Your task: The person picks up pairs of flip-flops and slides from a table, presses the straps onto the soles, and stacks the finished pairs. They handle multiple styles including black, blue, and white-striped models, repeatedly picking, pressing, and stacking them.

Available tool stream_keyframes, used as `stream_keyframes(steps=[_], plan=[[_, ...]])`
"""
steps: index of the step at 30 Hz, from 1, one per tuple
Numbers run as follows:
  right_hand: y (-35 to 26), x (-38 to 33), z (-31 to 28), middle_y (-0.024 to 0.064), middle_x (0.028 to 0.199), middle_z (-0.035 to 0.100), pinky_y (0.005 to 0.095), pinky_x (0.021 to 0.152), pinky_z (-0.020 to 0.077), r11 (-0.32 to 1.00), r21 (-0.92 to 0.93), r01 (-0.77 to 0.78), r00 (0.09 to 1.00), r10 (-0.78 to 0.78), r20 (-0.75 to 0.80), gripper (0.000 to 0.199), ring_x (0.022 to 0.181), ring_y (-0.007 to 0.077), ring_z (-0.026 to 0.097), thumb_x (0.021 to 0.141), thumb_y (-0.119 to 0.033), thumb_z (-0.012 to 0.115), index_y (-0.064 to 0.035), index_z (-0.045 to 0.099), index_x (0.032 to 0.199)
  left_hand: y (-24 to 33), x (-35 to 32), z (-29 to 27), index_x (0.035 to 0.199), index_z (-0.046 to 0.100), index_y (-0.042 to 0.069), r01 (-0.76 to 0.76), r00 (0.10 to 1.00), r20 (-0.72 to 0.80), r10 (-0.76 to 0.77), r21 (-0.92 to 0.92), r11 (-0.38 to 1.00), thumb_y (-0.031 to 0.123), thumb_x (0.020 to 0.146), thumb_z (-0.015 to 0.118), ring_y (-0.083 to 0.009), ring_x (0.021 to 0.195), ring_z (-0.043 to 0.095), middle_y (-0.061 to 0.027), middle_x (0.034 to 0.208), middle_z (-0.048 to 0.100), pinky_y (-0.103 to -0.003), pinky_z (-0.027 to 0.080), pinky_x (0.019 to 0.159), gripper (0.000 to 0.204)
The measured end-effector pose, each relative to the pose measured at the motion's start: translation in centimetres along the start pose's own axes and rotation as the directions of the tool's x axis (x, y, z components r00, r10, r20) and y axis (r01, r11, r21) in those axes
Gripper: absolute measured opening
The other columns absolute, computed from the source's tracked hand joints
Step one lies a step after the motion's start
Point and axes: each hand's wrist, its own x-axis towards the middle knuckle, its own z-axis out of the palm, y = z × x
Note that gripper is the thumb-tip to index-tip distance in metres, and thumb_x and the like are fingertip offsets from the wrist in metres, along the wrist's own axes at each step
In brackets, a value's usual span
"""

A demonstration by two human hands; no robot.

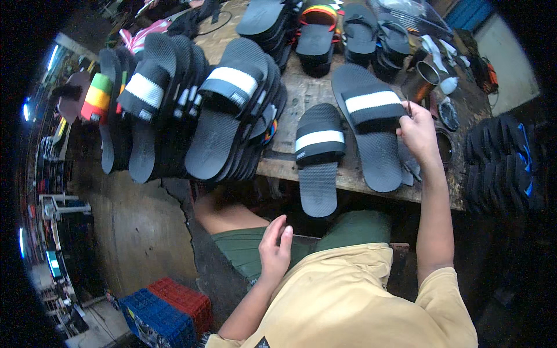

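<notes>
A black slide sandal (373, 153) with a white-banded strap lies on the workbench in front of me. My right hand (416, 134) is closed at the right side of its strap. A thin, dark, pointed tool (408, 105) sticks up from those fingers; its exact kind is too small to tell. Just left of that sandal, a smaller matching slide (318, 188) juts over the bench's front edge. Over my lap, my left hand (276, 248) hangs empty, fingers stretched and a little apart, touching no sandal.
Rows of stacked slides (212, 148) fill the bench's left side, with more sandals (316, 40) along the back. A metal cup (427, 74) lies tilted at right. Dark sandals (499, 165) are stacked beyond the bench. Blue (154, 310) and red crates (184, 298) stand on the floor.
</notes>
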Motion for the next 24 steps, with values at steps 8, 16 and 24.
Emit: stream_keyframes(steps=[8,16,24], plan=[[-1.1,-7.2,11.0,0.0319,0.105,0.069,0.0487,0.09,0.0549,0.94,-0.31,0.143,0.986,-0.108,0.126,0.038,0.098,0.0455,0.07,0.085,-0.008,0.056,-0.0001,0.066,0.12,4.1,4.0,6.3,0.144,0.041,0.003,0.462,0.886,0.417,-0.2,-0.823,0.331,0.032,0.102,0.064,-0.0358,0.123,0.058,-0.0188,0.133,0.057,-0.057,0.049,0.109,0.057],[2.6,-10.4,-1.0,0.0036,0.111,0.065,0.0248,0.082,0.0521,0.992,0.064,-0.113,0.992,0.109,0.055,0.078,0.093,0.01,0.062,0.076,0.002,0.081,-0.0077,0.051,0.147,3.4,3.6,2.6,0.128,0.055,0.004,-0.316,0.942,-0.108,0.318,0.038,0.948,0.006,0.079,0.081,-0.0352,0.099,0.072,-0.0195,0.11,0.071,-0.041,0.058,0.086,0.056],[3.5,-8.9,-1.2,0.0117,0.137,0.064,0.0332,0.11,0.0448,0.991,-0.04,0.127,0.91,-0.1,0.403,0.063,0.128,0.0205,0.059,0.071,0.002,0.082,-0.0036,0.064,0.132,1.8,3.9,1.2,0.124,0.061,0.0,-0.664,0.71,-0.058,0.702,0.274,0.695,-0.007,0.064,0.079,-0.0362,0.117,0.067,-0.0191,0.121,0.069,-0.045,0.052,0.1,0.063]])
